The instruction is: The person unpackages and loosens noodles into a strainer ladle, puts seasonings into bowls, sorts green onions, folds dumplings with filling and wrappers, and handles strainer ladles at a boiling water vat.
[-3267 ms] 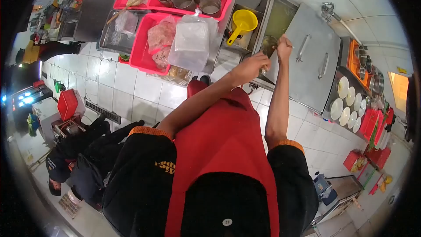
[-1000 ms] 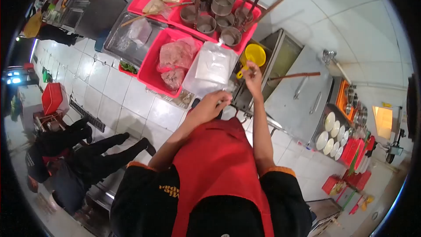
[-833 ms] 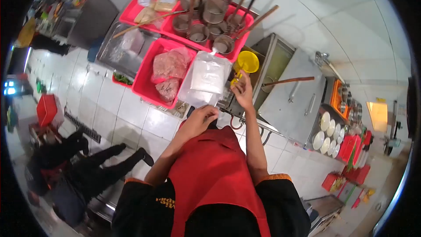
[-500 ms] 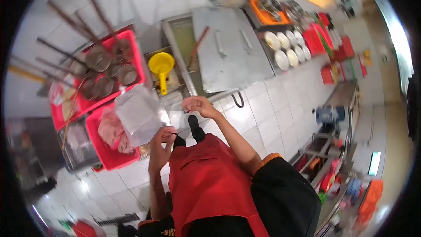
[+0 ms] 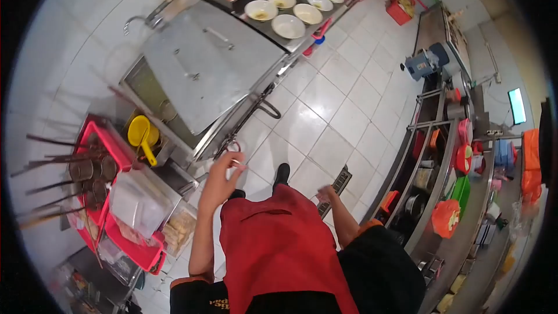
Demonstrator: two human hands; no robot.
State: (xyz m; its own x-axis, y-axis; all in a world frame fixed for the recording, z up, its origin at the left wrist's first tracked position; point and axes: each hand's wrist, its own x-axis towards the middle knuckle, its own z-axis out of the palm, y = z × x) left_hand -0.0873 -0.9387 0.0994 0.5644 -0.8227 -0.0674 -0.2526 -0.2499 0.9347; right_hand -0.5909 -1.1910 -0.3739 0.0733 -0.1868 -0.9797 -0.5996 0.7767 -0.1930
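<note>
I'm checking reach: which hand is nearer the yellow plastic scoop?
Left: the left hand hangs apart, right of the yellow scoop; the right hand is much farther right.

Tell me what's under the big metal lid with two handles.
The uncovered strip of the vat shows greenish liquid and a round strainer. Whatever lies beneath the lid itself is hidden.

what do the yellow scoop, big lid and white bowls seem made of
Yellow scoop: likely plastic, judging by its smooth, bright, even colour. Big lid: metal, probably stainless steel, from its grey, dull sheen. White bowls: smooth and pale; ceramic or melamine, can't tell which.
</note>
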